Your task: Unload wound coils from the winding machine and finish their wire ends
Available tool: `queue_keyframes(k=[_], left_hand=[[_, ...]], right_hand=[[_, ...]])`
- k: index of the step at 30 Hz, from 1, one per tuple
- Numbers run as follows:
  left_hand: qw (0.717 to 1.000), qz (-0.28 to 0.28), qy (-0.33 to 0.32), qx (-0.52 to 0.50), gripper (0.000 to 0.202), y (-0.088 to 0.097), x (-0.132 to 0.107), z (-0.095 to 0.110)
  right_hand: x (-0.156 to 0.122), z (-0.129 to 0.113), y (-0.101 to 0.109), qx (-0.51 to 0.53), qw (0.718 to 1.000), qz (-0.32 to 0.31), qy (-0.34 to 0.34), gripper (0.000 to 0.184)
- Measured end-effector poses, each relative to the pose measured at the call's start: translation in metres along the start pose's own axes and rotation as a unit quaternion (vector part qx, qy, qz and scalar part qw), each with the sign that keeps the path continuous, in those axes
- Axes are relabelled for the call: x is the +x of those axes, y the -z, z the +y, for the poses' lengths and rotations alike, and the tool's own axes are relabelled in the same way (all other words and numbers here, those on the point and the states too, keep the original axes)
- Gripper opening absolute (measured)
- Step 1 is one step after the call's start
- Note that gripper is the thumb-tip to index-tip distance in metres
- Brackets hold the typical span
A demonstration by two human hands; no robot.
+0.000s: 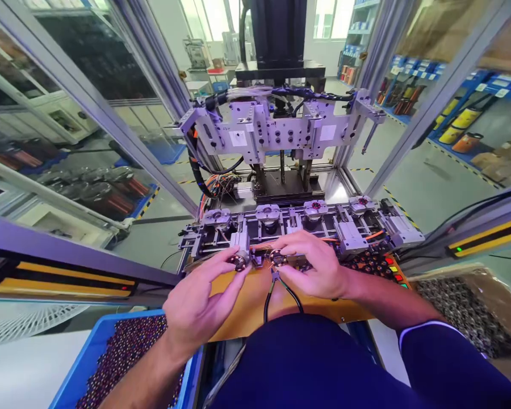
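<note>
My left hand [204, 295] pinches a small round wound motor core [239, 262] between thumb and fingers, its ringed face turned up. Another ring-shaped core [276, 258] sits between the thumb and fingers of my right hand [313, 264], a short way to the right. Just below that core lies a pair of cutters [275, 276] with dark handles, pointing away from me on the orange work board [234, 318]. Both hands hover over the board's far part, in front of the machine's row of fixtures. Fine details of the cores are too small to make out.
Round fixtures [267, 213] line the machine's front, two of them carrying red-marked cores [315, 205]. A blue bin [79, 363] full of small parts stands at left. Loose dark cores [368, 263] lie at right, near coloured buttons [394, 269] and a box of metal parts [464, 312].
</note>
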State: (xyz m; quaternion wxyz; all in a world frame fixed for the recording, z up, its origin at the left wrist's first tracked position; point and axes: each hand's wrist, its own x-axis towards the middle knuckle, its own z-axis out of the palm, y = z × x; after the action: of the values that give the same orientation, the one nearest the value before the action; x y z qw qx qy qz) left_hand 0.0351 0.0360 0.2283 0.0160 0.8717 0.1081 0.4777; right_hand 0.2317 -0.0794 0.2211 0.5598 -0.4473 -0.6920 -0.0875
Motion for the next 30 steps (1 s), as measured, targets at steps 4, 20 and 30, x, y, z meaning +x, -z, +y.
queue_keyframes(k=[4,20,30], left_hand=[[0.994,-0.001,0.085,-0.066,0.039,0.0,-0.016,0.007],[0.721,-0.021,0.456,-0.522,0.036,-0.005,-0.005,0.014],[0.376,0.043,0.609,-0.697,0.029,-0.027,-0.009,0.026]], right_hand=[[-0.005,-0.002,-0.001,0.012,1.0,-0.014,-0.018,0.03],[-0.013,-0.005,-0.012,0.181,0.964,-0.021,-0.193,0.012],[-0.017,0.004,-0.028,0.61,0.595,0.07,-0.519,0.026]])
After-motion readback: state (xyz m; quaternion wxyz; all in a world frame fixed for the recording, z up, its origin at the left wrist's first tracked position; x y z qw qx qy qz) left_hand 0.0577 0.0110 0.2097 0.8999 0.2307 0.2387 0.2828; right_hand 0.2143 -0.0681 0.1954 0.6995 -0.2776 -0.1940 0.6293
